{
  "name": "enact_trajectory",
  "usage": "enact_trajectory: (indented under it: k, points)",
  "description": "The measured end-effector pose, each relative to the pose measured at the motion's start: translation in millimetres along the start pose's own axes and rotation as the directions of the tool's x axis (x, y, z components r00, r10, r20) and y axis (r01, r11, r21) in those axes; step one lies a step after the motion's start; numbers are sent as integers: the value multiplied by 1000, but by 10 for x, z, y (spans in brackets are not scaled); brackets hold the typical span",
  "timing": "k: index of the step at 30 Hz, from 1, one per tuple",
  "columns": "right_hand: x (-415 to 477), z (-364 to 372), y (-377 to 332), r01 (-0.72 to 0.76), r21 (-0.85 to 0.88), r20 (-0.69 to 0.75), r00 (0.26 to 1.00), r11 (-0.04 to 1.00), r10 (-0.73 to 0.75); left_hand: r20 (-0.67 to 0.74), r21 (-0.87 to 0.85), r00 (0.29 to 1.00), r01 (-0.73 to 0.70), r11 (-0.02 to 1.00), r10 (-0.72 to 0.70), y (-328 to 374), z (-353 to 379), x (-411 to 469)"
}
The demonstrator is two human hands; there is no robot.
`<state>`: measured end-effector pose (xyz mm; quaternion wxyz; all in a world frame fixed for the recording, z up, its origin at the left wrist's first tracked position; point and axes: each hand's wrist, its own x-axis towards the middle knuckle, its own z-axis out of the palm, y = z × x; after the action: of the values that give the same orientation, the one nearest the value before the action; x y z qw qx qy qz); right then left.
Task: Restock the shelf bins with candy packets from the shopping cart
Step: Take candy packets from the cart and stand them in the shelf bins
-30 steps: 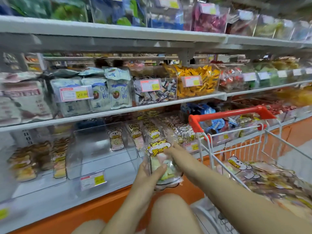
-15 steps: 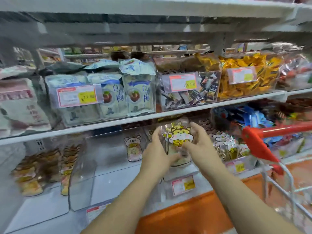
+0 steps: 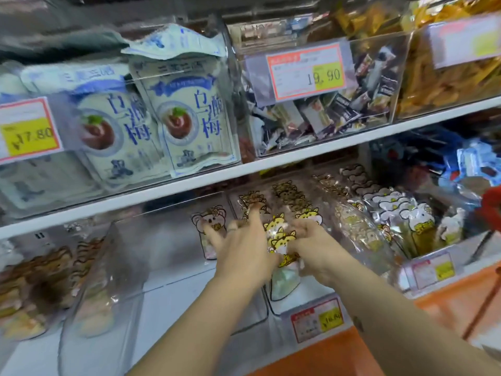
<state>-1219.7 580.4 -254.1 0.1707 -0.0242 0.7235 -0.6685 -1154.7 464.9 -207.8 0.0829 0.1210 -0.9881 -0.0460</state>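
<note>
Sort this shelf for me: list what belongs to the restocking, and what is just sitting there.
In the job: left hand, right hand, yellow cat candy packets between them, clear bin under them.
Just there: blue-and-white packets, 19.90 price tag, yellow snack bin, lone bear packet.

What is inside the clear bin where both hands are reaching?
Candy packets with yellow cartoon animals, in a row toward the back. The left hand and right hand cover the front ones, hiding the floor of the clear bin.

Glossy clear plastic candy packet point(image 3: 282, 240) in a smooth transparent plastic bin point(image 3: 273, 308).
</note>
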Motion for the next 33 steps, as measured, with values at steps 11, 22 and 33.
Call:
enact_trajectory:
  k: [11, 22, 33]
  points:
    - [-64, -164, -37, 54, -683, 56, 998, 728, -22, 211, 346, 977, -90, 934, 16, 94, -47, 327]
    - [57, -89, 107, 333, -759, 442, 894, 559, 68, 271, 378, 962, -63, 924, -45, 8, 121, 766]
    - [194, -237, -74, 316, -893, 376, 916, 320, 143, 188, 540, 982, -75, 838, -33, -1, 122, 743]
